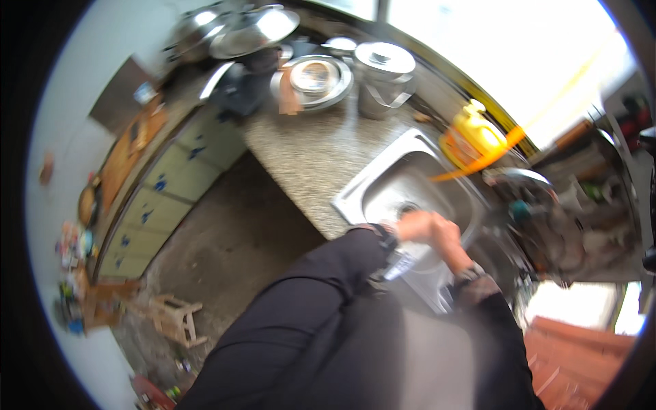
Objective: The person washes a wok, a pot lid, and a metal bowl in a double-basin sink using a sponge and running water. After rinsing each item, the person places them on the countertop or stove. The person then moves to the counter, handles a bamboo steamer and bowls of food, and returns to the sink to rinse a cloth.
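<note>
Over the steel sink [372,179], my left hand [413,226] and my right hand [447,240] meet and touch each other. Motion smears both, so their fingers do not show clearly, and anything between them is hidden. The drain [408,207] lies just beyond my left hand. Dark sleeves reach up to both wrists. A small whitish-blue strip [399,266] shows beneath my left wrist, too blurred to identify. Behind the sink stands a yellow pump bottle [473,137], with a long orange strip-like thing [482,161] slanting in front of it.
A speckled stone counter [301,154] runs left from the sink. On it are a lidded steel pail [384,85], stacked bowls [314,78] and large pots [256,31]. Pale cabinets [160,184] line the left side. A small wooden stool [176,319] stands on the floor.
</note>
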